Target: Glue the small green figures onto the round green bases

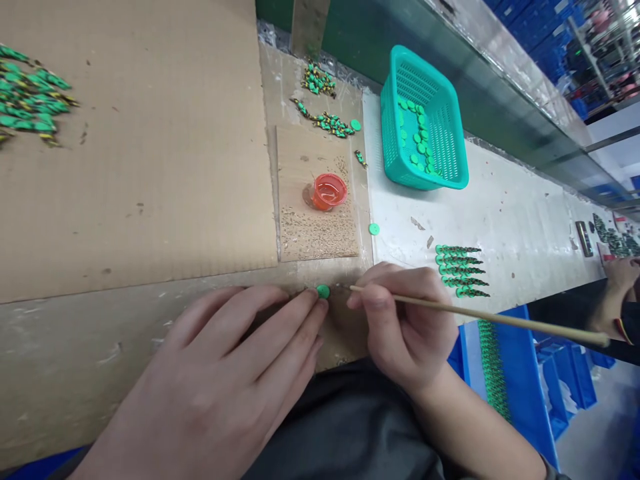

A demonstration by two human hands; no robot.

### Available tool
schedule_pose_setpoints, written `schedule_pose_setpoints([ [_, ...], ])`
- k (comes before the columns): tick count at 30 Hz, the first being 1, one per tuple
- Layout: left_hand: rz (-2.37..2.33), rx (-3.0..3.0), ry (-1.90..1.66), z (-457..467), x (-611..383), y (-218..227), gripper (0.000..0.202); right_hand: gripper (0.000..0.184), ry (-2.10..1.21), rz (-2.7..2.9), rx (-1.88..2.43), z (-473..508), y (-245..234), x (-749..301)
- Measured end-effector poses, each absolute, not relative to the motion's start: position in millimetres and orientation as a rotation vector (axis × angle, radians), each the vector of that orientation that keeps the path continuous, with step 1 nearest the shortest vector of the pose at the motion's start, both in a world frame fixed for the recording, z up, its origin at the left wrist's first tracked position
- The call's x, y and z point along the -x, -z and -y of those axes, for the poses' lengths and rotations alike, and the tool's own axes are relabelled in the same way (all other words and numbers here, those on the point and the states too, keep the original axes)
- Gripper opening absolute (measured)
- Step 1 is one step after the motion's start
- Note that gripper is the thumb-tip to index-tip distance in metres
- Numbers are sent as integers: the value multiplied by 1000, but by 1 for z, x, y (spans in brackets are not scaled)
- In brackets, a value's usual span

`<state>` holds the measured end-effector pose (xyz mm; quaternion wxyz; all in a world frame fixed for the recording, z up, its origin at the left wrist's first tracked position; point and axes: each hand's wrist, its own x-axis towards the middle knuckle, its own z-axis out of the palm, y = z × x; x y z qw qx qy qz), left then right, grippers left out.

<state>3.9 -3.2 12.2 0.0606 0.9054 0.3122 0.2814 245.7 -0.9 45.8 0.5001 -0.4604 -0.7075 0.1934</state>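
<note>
My left hand [240, 367] has its fingers together, their tips at the edge of a small round green disc [324, 292] low over the table's near edge. Part of the disc is hidden by the fingertips. In my right hand [410, 320] is a thin wooden stick [500, 320], gripped like a pen, its tip just right of the disc. Beyond the hands, a small red cup [329, 191] with liquid stands on a square of cardboard [295, 160]. Another green disc [374, 229] lies by the cardboard's right side.
A green plastic basket [455, 133] holds several discs. Rows of green-and-dark pieces [463, 271] lie on the white surface, with loose piles [330, 124] at the back and more pieces [30, 100] on the large cardboard sheet [175, 133]. At far right is another person's hand [620, 277].
</note>
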Motion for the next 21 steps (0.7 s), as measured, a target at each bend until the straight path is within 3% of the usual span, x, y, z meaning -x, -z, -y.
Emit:
schedule_pose_setpoints([
  [8,-954,-2695,-924,3,-7,-7,33,30,-202,1777,1163,-87,-76,-249],
  [21,-941,-2609,-968,8,-4,5,29,29,-319,1894,1201,-115,-63,-248],
])
